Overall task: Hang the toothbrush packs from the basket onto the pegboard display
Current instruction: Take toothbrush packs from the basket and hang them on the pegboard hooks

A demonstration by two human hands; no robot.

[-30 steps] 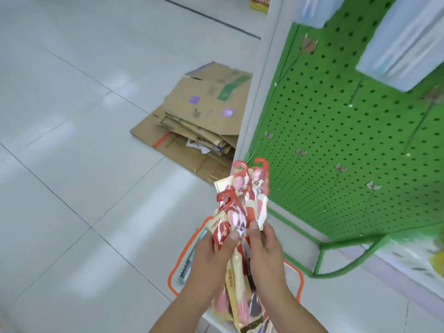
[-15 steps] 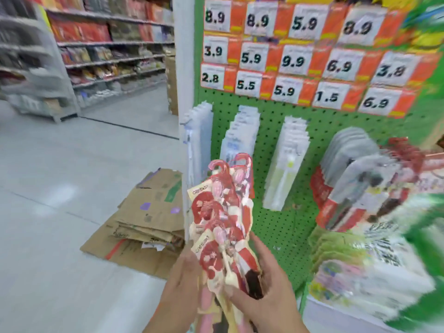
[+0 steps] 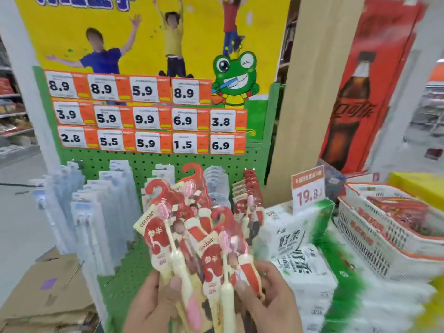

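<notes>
- The green pegboard display (image 3: 153, 162) now fills the middle of the view from its yellow poster down; half a second ago only its price tags and lower part showed, and a second ago the view looked down at its foot and the floor.
- The price tags (image 3: 149, 116), in three rows of orange and white, sit lower in the view than before.
- A white basket (image 3: 384, 239) with an orange rim and red packets inside has come into view at the right edge, beside stacked green-and-white cartons (image 3: 302, 251).
- Flattened cardboard (image 3: 45, 292) lies on the floor at the lower left, as earlier.
- Pale blue packs (image 3: 96, 212) hang in rows on the left half of the pegboard; red-carded packs (image 3: 249, 193) hang toward its right edge.
- The toothbrush packs (image 3: 189, 227), a fanned bunch with red hook tops, are held up in front of the lower middle of the pegboard, higher against it than before.
- The left hand (image 3: 156, 301) grips the bunch from the left, thumb curled over the front.
- The right hand (image 3: 271, 296) holds the bunch from the right, fingers curled on the card fronts.
</notes>
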